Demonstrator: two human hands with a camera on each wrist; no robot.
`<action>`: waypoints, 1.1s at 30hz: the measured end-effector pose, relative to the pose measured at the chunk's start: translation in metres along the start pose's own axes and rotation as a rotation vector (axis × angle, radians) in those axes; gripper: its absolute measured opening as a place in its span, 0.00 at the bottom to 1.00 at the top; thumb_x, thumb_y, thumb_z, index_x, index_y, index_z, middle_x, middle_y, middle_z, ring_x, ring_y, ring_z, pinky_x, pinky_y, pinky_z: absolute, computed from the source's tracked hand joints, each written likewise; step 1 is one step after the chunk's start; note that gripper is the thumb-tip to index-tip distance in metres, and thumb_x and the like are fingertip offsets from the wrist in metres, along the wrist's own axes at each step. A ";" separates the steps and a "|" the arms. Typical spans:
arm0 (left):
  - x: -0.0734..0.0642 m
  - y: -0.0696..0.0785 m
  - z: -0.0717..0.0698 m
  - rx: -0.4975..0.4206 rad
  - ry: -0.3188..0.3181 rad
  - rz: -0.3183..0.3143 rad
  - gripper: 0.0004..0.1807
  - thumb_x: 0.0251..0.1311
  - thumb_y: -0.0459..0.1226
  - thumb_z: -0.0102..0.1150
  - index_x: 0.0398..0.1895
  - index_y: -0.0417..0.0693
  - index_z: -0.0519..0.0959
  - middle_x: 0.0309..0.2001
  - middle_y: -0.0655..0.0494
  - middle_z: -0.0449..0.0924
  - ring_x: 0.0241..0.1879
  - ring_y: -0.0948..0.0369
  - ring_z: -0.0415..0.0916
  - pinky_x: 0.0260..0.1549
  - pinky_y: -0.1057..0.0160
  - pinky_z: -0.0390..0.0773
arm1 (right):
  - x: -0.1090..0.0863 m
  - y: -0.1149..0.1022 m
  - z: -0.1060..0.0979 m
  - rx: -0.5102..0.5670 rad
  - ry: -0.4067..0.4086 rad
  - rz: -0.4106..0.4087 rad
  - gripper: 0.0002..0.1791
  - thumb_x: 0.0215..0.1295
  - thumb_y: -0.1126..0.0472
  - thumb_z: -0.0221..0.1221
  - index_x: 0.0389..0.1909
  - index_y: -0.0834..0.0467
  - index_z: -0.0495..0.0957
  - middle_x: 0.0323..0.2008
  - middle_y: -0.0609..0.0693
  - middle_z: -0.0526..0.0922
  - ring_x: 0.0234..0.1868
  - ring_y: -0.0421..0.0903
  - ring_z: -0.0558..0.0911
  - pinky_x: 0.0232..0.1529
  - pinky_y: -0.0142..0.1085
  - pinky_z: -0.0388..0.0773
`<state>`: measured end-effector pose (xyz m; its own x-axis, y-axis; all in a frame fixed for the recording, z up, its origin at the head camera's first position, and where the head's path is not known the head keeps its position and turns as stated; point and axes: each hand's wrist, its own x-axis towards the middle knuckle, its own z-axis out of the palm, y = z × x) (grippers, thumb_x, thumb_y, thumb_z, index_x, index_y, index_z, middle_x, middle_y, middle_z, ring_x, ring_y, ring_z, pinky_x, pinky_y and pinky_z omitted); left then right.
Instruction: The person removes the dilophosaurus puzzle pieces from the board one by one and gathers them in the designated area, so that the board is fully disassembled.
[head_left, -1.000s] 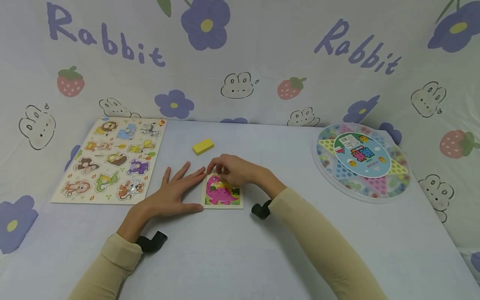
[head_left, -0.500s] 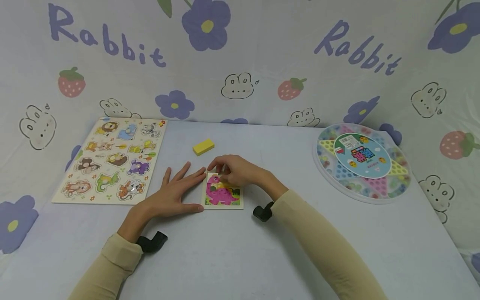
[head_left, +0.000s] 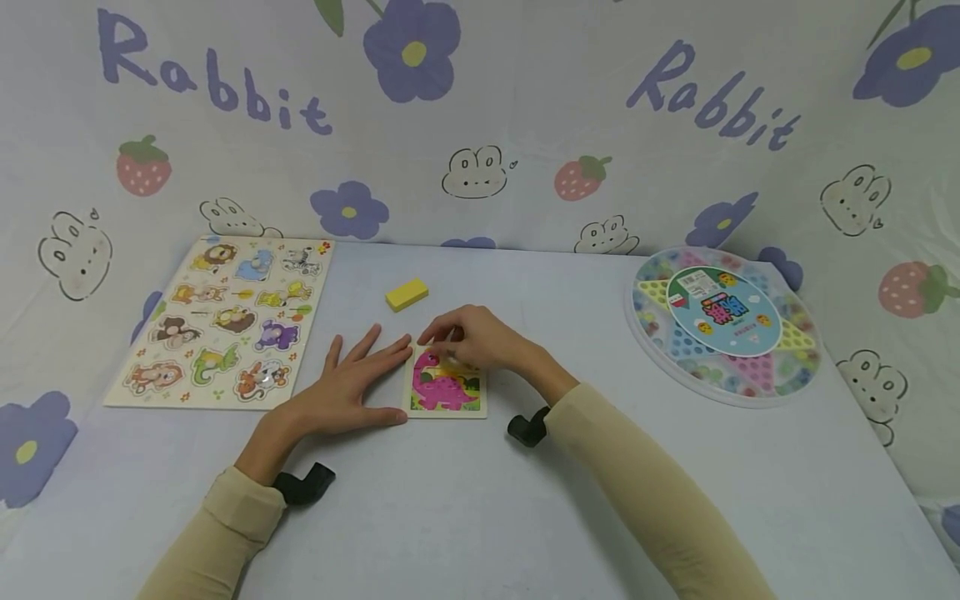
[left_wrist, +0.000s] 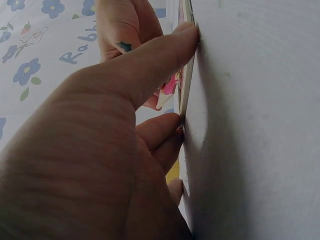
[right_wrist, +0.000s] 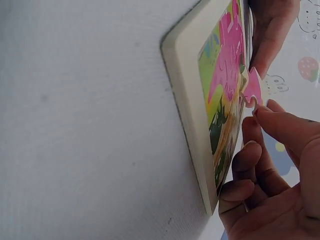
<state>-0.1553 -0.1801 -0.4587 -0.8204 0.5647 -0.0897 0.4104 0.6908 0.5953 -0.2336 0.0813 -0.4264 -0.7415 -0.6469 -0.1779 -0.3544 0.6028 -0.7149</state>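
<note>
A small jigsaw puzzle [head_left: 446, 393] of a pink dinosaur lies on the white table, inside a pale frame [right_wrist: 187, 85]. My left hand [head_left: 339, 392] lies spread beside it, with thumb and index fingertips touching its left edge. At the puzzle's top, my right hand [head_left: 480, 340] pinches a pink puzzle piece [right_wrist: 253, 87] between thumb and finger. In the right wrist view that piece stands tilted up, close over the picture. The other right fingers curl near the frame's edge. The left wrist view shows the piece [left_wrist: 167, 92] partly behind my left thumb.
Behind the puzzle lies a yellow block [head_left: 407, 294]. An animal puzzle board [head_left: 217, 321] is at the left, and a round game board with a star pattern [head_left: 723, 325] at the right. A printed cloth [head_left: 517, 92] hangs at the back.
My right hand has risen slightly over the puzzle's top edge, still pinching the piece. The left hand stays in place at the frame's left side.
</note>
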 end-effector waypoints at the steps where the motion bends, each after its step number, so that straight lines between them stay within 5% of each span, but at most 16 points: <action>1: 0.000 0.000 0.000 -0.001 0.000 0.000 0.52 0.62 0.58 0.71 0.85 0.58 0.58 0.87 0.59 0.50 0.89 0.45 0.28 0.78 0.27 0.18 | 0.000 0.000 0.000 0.003 0.003 0.003 0.12 0.76 0.58 0.64 0.55 0.51 0.89 0.45 0.45 0.91 0.40 0.42 0.80 0.42 0.28 0.77; 19: 0.000 -0.001 0.000 -0.001 0.000 0.005 0.52 0.62 0.58 0.71 0.85 0.58 0.58 0.88 0.60 0.49 0.89 0.46 0.28 0.79 0.28 0.18 | -0.008 0.007 -0.003 0.062 0.100 -0.007 0.12 0.75 0.58 0.65 0.54 0.53 0.90 0.52 0.48 0.91 0.46 0.44 0.83 0.49 0.31 0.81; 33: 0.000 0.000 0.000 0.004 -0.001 0.002 0.52 0.62 0.57 0.71 0.86 0.57 0.58 0.88 0.59 0.49 0.89 0.45 0.27 0.79 0.29 0.17 | -0.046 0.033 -0.029 0.111 0.150 0.047 0.10 0.74 0.59 0.65 0.51 0.53 0.91 0.49 0.49 0.92 0.45 0.44 0.83 0.46 0.35 0.79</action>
<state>-0.1548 -0.1803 -0.4591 -0.8192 0.5666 -0.0891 0.4136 0.6912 0.5926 -0.2278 0.1450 -0.4220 -0.8352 -0.5376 -0.1159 -0.2589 0.5703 -0.7796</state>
